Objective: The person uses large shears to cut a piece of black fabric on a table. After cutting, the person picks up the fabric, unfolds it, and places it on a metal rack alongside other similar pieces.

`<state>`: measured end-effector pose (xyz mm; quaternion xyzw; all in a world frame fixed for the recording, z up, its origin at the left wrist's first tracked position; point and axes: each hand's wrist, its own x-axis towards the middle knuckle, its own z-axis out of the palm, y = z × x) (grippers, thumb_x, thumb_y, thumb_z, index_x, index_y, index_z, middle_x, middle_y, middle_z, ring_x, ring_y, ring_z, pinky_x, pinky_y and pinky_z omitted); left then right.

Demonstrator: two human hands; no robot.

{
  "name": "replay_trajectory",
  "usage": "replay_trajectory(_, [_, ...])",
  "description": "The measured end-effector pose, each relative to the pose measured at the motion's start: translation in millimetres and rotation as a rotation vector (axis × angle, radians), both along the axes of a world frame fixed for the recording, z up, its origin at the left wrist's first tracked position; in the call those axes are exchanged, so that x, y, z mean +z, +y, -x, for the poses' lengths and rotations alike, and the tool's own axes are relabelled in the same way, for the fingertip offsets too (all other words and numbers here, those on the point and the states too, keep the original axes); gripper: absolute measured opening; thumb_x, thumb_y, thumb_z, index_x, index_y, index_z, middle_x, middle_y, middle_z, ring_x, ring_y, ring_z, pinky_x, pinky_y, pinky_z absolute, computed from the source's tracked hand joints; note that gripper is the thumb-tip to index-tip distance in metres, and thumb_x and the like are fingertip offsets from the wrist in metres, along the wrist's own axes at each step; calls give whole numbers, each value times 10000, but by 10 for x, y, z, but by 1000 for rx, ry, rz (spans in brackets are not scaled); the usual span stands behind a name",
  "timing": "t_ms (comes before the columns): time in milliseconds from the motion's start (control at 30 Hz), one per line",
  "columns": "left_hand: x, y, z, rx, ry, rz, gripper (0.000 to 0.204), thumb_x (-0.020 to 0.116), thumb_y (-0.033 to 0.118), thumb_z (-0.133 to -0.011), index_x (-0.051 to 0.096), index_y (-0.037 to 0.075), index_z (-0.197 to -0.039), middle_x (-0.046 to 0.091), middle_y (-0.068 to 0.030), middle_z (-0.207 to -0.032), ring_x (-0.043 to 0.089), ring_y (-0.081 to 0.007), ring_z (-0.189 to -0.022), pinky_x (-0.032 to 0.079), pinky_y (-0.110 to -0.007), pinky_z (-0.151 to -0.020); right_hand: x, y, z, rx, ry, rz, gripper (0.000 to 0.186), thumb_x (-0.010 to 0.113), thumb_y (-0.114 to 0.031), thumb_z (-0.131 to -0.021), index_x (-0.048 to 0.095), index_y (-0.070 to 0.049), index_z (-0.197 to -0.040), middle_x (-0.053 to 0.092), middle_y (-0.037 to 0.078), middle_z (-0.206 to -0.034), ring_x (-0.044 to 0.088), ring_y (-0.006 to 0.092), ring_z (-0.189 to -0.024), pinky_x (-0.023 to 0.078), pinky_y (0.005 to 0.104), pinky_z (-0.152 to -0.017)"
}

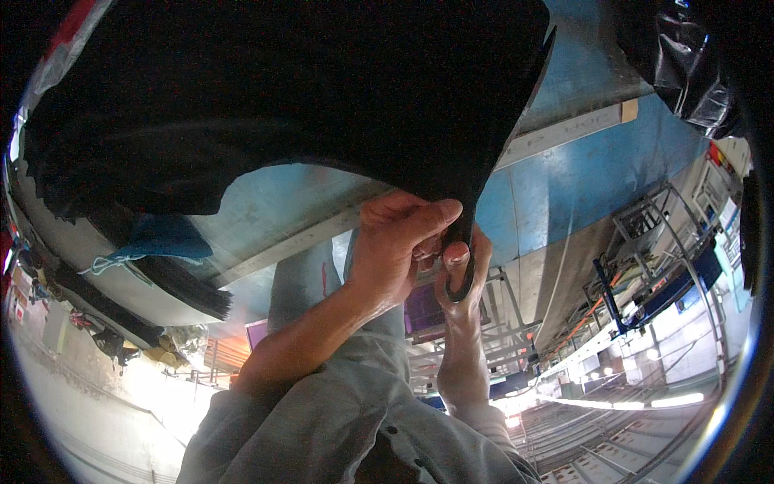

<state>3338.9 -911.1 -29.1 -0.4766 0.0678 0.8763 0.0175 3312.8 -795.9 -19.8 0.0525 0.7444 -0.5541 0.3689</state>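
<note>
In the head view, black cloth (322,97) covers much of the blue worktop (597,184); left hand (399,242) and right hand (469,262) pinch the cloth's near edge, partly hiding the right fingers. A metal rack (649,214) stands to the cloth's right; its far edge is cut off.

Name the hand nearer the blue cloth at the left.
Left. The left hand is to the right of the blue cloth; the right hand is farther right.
</note>
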Motion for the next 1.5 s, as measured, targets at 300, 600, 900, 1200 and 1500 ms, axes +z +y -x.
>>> replay_trajectory(300, [-73,38,-47,17,25,-17,89,724,107,-817,680,54,-760,582,-7,-594,436,-36,-470,297,-209,-433,-13,-86,103,-40,-68,0,690,543,-689,-815,549,-5,-908,540,15,-708,519,92,-614,380,230,-523])
replay_trajectory(600, [-36,3,-7,-14,0,9,109,716,117,-826,676,60,-742,578,1,-588,440,-30,-467,290,-204,-421,-22,-103,121,-88,-121,20,703,617,-682,-768,561,2,-924,566,23,-685,524,94,-542,396,243,-458])
replay_trajectory(900, [-9,-41,14,-27,-2,-5,106,721,123,-823,681,45,-763,632,-32,-643,505,-34,-508,329,-190,-446,-26,-98,103,-114,-137,-19,663,638,-650,-776,561,1,-875,569,31,-645,521,96,-499,397,243,-433])
replay_trajectory(1200, [-13,-50,-2,-17,9,-26,98,715,116,-828,686,39,-774,645,-37,-661,535,-39,-532,357,-188,-464,9,-170,119,-96,-111,-45,557,584,-592,-850,556,-36,-829,533,-5,-619,470,55,-481,326,209,-414])
replay_trajectory(1500, [2,-32,16,-16,-23,-14,93,710,109,-831,686,47,-766,642,-30,-662,516,-33,-527,345,-190,-459,7,-172,137,-60,-89,-96,557,584,-572,-861,567,-16,-824,544,1,-608,469,52,-444,326,208,-380])
